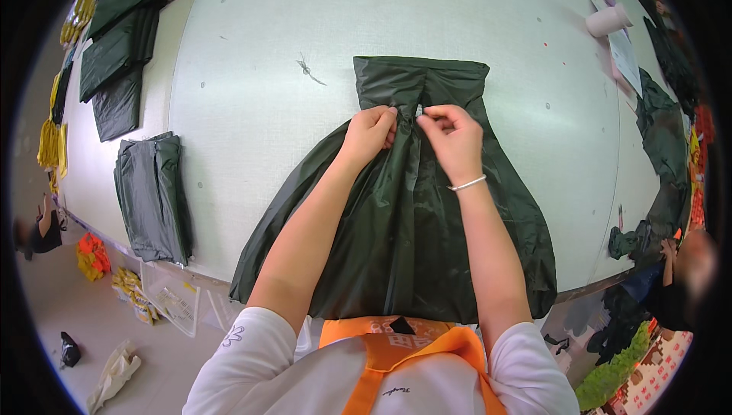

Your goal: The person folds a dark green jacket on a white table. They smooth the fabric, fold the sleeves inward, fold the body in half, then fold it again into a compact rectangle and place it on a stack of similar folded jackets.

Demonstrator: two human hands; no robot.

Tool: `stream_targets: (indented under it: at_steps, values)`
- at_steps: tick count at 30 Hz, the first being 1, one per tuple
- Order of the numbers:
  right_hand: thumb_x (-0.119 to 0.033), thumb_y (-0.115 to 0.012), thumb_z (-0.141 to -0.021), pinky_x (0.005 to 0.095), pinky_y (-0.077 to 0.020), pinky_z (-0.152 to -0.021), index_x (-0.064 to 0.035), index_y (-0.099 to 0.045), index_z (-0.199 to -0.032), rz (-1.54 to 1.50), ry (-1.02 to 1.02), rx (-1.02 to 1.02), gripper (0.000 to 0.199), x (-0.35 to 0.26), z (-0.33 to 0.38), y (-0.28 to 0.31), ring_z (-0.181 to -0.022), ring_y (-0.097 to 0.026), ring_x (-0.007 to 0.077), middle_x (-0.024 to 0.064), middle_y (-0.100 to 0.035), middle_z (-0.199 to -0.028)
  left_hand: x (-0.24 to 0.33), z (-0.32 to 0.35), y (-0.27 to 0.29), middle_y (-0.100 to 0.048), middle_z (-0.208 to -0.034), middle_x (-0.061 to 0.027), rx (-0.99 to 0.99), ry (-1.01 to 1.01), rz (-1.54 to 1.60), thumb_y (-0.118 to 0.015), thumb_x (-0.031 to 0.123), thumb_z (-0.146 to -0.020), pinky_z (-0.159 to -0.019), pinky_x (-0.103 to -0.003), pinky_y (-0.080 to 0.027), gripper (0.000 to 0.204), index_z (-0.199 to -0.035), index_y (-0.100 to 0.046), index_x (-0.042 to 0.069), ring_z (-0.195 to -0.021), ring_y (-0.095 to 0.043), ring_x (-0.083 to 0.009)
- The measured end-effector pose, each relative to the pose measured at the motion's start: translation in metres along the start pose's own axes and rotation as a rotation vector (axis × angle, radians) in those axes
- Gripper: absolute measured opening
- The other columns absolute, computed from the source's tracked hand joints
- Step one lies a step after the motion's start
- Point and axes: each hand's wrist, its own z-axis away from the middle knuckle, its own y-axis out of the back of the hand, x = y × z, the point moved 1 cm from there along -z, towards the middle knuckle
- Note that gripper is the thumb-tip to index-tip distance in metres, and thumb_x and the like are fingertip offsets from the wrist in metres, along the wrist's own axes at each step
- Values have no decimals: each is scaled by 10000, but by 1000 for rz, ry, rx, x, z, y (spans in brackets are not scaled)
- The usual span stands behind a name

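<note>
the dark green garment lies flat across the near edge of the table, its hem hanging over toward the person. the left hand and right hand meet at its gathered waist, fingers of both pinched together on the fabric. a good pinch would keep the pleats even and centred, both sides pulled equally. what the fingertips grip is too small to tell. folded green pieces sit by the left edge.

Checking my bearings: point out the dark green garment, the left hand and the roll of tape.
dark green garment [396, 247], head view, on its spread lower panel.
left hand [371, 131], head view, back of hand.
roll of tape [608, 20], head view, its side.
</note>
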Motion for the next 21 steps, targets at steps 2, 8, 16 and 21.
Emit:
stream_targets:
  at_steps: [2,8,16,21]
  values:
    - [-84,-720,-725,296,-488,-606,-24,-652,-839,145,71,-90,145,-11,2,-9,-687,-593,191,59,-593,-845,1,0,-1,-539,-615,-22,14,2,-24,-508,292,-925,-517,-231,-430,344,-705,-553,32,-550,-519,-101]
    - [-20,-628,-734,370,-471,-660,-15,-577,-743,316,264,-179,52,-14,-8,-12,-794,-562,297,94,-552,-838,0,-2,0,-544,-603,-25,27,4,-7,-545,308,-896,-513,-250,-440,349,-699,-555,20,-539,-526,-110]
    - [16,-587,-793,291,-459,-618,-4,-564,-820,107,100,-387,40,-11,-15,16,-686,-556,199,82,-576,-785,22,20,-27,-579,-625,-53,233,-96,-747,-743,408,-658,-546,-336,-444,403,-741,-533,74,-600,-587,-221]
    - [19,-563,-777,370,-468,-669,-32,-532,-819,338,529,-558,73,-5,-18,12,-805,-543,290,94,-577,-855,0,16,-40,-590,-677,-58,368,-250,-858,-736,334,-675,-556,-369,-440,356,-789,-508,86,-662,-599,-255]
